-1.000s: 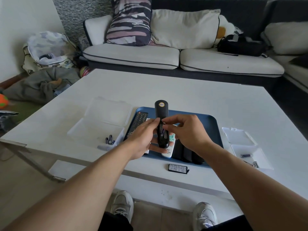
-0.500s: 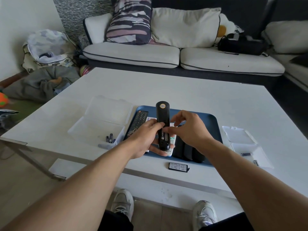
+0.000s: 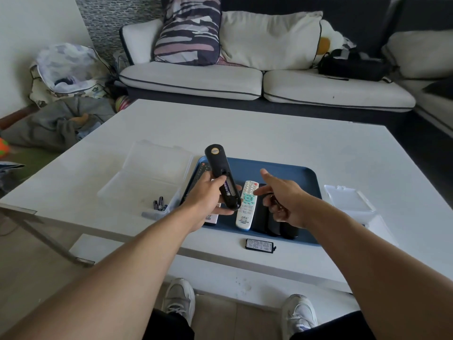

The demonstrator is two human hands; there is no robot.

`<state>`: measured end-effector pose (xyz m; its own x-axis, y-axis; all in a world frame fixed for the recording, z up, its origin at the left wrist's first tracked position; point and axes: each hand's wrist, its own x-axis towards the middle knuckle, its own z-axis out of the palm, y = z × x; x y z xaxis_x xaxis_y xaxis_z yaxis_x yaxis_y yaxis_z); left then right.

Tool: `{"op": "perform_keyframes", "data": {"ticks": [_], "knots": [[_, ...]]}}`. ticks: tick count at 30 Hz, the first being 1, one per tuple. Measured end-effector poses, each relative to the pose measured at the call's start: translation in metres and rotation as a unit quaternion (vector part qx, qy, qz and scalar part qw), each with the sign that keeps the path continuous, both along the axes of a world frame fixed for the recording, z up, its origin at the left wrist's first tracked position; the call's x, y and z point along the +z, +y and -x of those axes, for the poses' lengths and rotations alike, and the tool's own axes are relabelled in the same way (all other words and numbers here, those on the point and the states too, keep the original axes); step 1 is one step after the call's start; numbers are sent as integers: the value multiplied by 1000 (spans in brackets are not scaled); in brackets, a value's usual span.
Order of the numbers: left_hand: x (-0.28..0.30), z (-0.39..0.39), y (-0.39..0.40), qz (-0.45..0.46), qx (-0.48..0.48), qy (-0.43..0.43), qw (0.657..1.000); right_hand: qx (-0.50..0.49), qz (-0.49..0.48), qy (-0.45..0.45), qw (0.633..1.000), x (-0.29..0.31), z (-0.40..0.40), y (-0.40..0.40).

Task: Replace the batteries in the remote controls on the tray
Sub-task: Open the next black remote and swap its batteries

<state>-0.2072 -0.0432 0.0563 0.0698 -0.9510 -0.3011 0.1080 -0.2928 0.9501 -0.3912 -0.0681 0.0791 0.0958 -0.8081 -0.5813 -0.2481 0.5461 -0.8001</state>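
Note:
My left hand [image 3: 208, 195] grips a black remote [image 3: 221, 175], back side up, over the blue tray [image 3: 289, 169]. Its battery compartment is uncovered and a purple-labelled battery shows inside. My right hand [image 3: 286, 202] hovers to the right of that remote, over the tray, its lower fingers curled round a small dark thing that looks like a battery. On the tray lie a white remote [image 3: 247, 204], dark remotes [image 3: 274, 224] partly hidden by my right hand, and a keypad remote [image 3: 202, 169] at the left edge. The black battery cover [image 3: 259, 245] lies on the table before the tray.
A clear open box [image 3: 147, 177] left of the tray holds a few batteries [image 3: 159, 203]. Another clear open box [image 3: 348, 200] stands right of the tray, behind my right arm. The white table's near edge runs just below the cover; a sofa stands behind.
My right hand left the remote's battery compartment and moved right. My left hand tilted the remote so its top leans left.

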Motion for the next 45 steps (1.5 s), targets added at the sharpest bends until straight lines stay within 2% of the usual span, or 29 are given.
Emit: {"op": "perform_keyframes", "data": {"ticks": [4, 8, 16, 22, 31, 37, 42, 45], "knots": [[-4, -4, -2, -1, 2, 0, 1000, 69, -42, -94, 992, 5, 0, 2], [-7, -6, -4, 5, 17, -7, 1000, 109, 28, -143, 983, 15, -2, 7], [-4, -3, -3, 10, 7, -16, 1000, 125, 164, -61, 977, 10, -7, 9], [2, 0, -1, 13, -1, 21, 1000, 130, 225, -18, 966, 4, -8, 10], [4, 3, -2, 14, 20, 53, 998, 72, 199, 17, 977, 7, -13, 14], [3, 5, -1, 17, 9, 42, 999, 80, 267, 121, 953, 5, -14, 14], [3, 7, 1, 39, 10, 25, 999, 70, 277, 128, 950, 7, -15, 15], [4, 8, 3, 47, 18, 25, 998, 68, 249, 91, 962, 8, -15, 16]]}}
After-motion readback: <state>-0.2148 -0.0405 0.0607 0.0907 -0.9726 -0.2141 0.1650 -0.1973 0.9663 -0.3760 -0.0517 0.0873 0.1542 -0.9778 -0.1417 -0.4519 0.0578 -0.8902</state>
